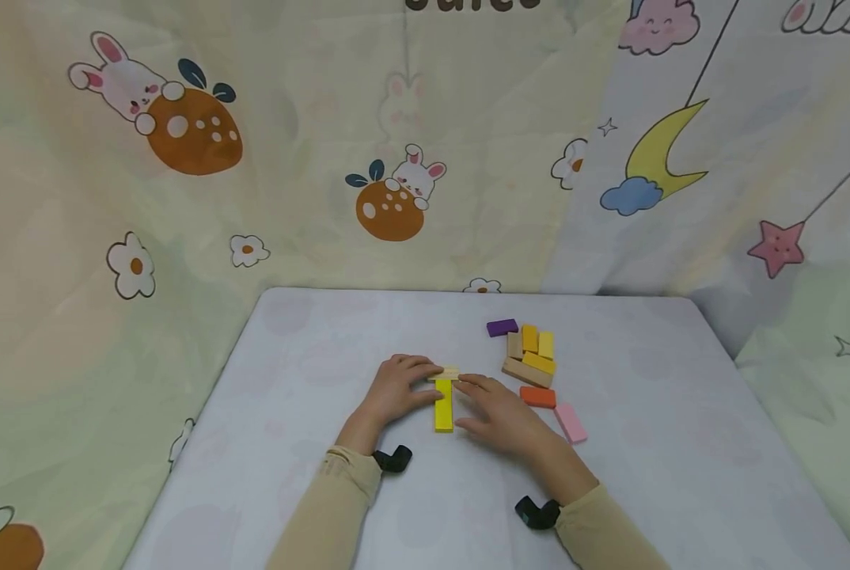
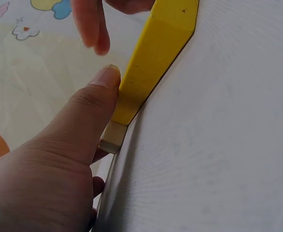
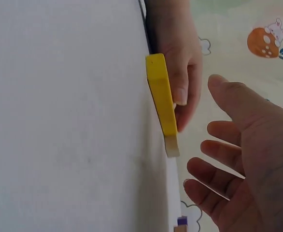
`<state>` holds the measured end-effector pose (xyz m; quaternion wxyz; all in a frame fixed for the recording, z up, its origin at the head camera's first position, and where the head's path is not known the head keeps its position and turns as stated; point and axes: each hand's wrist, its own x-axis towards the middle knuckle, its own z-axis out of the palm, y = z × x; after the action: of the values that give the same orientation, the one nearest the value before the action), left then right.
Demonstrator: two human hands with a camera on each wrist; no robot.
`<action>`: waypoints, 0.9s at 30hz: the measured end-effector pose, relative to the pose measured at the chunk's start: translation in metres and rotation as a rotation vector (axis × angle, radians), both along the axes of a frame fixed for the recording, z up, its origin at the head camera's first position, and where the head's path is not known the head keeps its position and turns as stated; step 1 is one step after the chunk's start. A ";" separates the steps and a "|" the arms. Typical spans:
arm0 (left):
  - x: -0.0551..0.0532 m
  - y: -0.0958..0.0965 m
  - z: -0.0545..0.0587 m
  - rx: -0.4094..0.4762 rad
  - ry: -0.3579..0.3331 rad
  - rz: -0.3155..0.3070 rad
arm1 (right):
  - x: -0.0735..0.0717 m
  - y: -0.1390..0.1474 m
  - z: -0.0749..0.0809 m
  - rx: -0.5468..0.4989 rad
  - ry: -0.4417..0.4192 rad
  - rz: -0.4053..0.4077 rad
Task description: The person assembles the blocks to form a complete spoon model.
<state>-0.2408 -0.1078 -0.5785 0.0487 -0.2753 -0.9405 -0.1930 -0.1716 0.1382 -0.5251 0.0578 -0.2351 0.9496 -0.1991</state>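
Observation:
A yellow block lies lengthwise on the table, and a pale wooden block lies crosswise at its far end, making a T shape. My left hand is at the left of this pair. Its straight thumb rests against the yellow block's side, while the forefinger reaches to the pale block's left end. The other left fingers are mostly hidden behind it. To the right, my right hand has its fingers spread and loosely bent. Its forefinger tip is right by the pale block's right end, with nothing in the palm.
Right of my right hand lie an orange block and a pink block. Behind them several yellow and wooden blocks sit close together, with a purple block at their far left. A printed cloth hangs beyond the table's back edge.

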 end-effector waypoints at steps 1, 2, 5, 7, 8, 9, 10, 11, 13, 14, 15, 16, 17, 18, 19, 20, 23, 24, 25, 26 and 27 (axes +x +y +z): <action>0.000 0.000 0.000 -0.003 -0.003 0.001 | 0.001 0.005 0.003 -0.013 0.006 -0.014; 0.000 0.001 0.000 -0.006 -0.006 0.003 | 0.002 0.012 0.006 -0.018 0.023 -0.022; 0.000 0.001 0.001 -0.009 -0.013 0.007 | 0.003 0.034 0.011 -0.034 0.089 -0.035; 0.000 0.001 0.001 -0.004 -0.018 0.009 | 0.003 0.050 0.013 -0.047 0.124 -0.041; 0.000 0.001 0.001 -0.003 -0.021 0.009 | 0.004 0.058 0.013 -0.050 0.136 -0.043; 0.000 0.001 0.001 -0.003 -0.023 0.008 | 0.005 0.066 0.012 -0.054 0.137 -0.052; 0.000 0.001 0.001 0.000 -0.025 0.007 | 0.006 0.074 0.012 -0.058 0.131 -0.061; 0.001 0.001 0.002 -0.001 -0.026 0.007 | 0.007 0.082 0.011 -0.063 0.123 -0.070; 0.001 0.000 0.002 -0.002 -0.031 0.006 | 0.010 0.096 0.010 -0.074 0.092 -0.096; 0.001 0.000 0.002 0.000 -0.031 0.006 | 0.012 0.103 0.010 -0.077 0.080 -0.105; 0.001 0.000 0.002 -0.002 -0.034 0.007 | 0.013 0.110 0.009 -0.076 0.067 -0.116; 0.001 0.000 0.002 -0.003 -0.036 0.008 | 0.015 0.116 0.009 -0.078 0.057 -0.121; 0.001 0.000 0.002 -0.005 -0.038 0.009 | 0.016 0.123 0.008 -0.073 0.049 -0.125; 0.001 0.000 0.002 -0.003 -0.039 0.009 | 0.017 0.129 0.006 -0.069 0.042 -0.124; 0.001 0.000 0.002 -0.004 -0.041 0.011 | 0.019 0.136 0.005 -0.070 0.032 -0.120; 0.001 0.000 0.003 -0.004 -0.044 0.012 | 0.021 0.142 0.003 -0.066 0.022 -0.116; 0.002 0.000 0.003 -0.003 -0.047 0.014 | 0.026 0.156 -0.001 -0.071 -0.045 -0.125; 0.002 0.000 0.003 -0.002 -0.047 0.014 | 0.027 0.159 -0.002 -0.079 -0.077 -0.129; 0.002 0.000 0.003 -0.004 -0.049 0.015 | 0.029 0.162 -0.002 -0.082 -0.103 -0.136; 0.002 0.000 0.003 -0.001 -0.049 0.015 | 0.030 0.165 -0.003 -0.080 -0.124 -0.142; 0.002 0.001 0.003 -0.001 -0.048 0.016 | 0.030 0.167 -0.004 -0.081 -0.144 -0.148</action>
<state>-0.2389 -0.1073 -0.5752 0.0274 -0.2631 -0.9436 -0.1989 -0.1412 0.3048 -0.5287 0.1015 -0.1517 0.9489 -0.2574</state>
